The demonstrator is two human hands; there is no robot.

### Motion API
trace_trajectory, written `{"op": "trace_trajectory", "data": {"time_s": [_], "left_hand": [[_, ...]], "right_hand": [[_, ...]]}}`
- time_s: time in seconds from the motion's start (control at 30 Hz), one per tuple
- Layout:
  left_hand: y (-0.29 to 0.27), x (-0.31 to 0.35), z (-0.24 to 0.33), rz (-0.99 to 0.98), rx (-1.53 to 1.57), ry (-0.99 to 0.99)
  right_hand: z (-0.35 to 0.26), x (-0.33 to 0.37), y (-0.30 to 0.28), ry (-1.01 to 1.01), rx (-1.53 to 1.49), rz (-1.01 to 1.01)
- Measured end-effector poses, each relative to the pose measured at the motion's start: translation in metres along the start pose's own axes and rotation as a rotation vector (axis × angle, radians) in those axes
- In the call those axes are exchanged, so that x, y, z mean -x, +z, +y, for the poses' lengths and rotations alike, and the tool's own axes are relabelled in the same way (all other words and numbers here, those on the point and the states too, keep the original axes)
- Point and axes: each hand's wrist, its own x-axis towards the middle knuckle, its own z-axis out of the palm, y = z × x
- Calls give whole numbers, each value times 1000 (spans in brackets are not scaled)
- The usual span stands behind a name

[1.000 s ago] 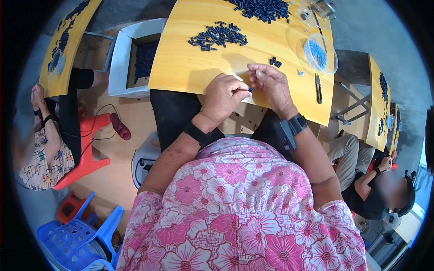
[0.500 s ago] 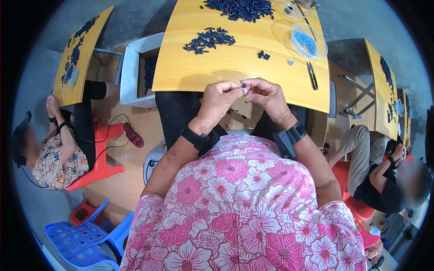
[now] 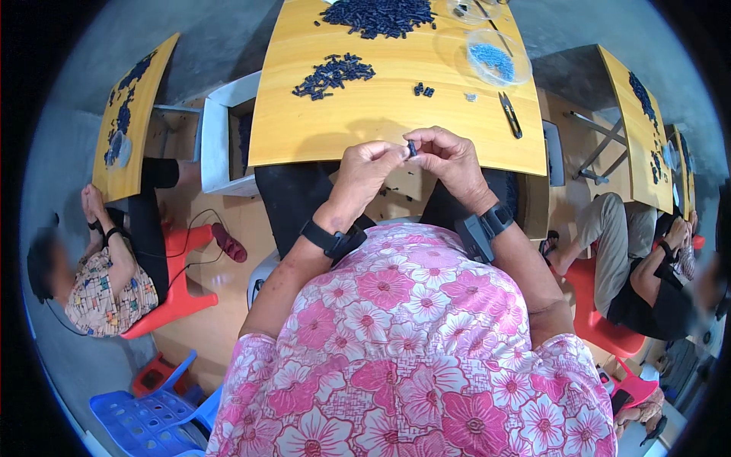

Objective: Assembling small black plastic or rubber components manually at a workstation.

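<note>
At the near edge of the table, my two hands meet over a small black plastic part (image 3: 412,148). My right hand (image 3: 451,164) pinches the part between thumb and forefinger, and it stands roughly upright. My left hand (image 3: 365,174) has its thumb and forefinger pressed together right beside the part's left side; whatever is between those fingertips is hidden. Beyond my hands lie a small group of similar black parts (image 3: 424,90), a loose pile of them (image 3: 333,75) and a larger heap (image 3: 378,15) at the far edge.
On the right of the yellow table (image 3: 365,114) are a clear bowl (image 3: 522,67) of small blue pieces, thread snips (image 3: 510,116) and a tiny pale heap (image 3: 470,97). A white box (image 3: 221,137) stands left of the table. People sit at side tables; a blue chair (image 3: 145,415) stands behind left.
The view has shifted, so the table and its things sit further left. More of the black part now shows between my fingertips, turned more upright; my hands stay close together.
</note>
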Motion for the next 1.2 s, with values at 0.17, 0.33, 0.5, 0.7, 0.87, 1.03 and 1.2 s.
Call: {"op": "trace_trajectory", "data": {"time_s": [0.17, 0.33, 0.5, 0.7, 0.87, 1.03, 1.2], "left_hand": [[-4, 2, -3, 27, 16, 53], [-11, -2, -6, 69, -22, 47], [-10, -11, -12, 72, -95, 106], [-13, -19, -20, 75, -176, 153], [-25, -15, -22, 146, -239, 182], [-32, -20, -19, 250, -385, 317], [-42, -25, -30, 280, -349, 358]], "right_hand": [[-19, 12, -31, -53, -65, 235], [-24, 53, -94, -99, 78, 700], [1, 98, -143, -115, 76, 1094], [73, 139, -190, 237, 226, 1159], [68, 122, -173, 165, 263, 1177], [31, 69, -130, 3, 257, 1025], [5, 13, -77, -47, 346, 608]]}}
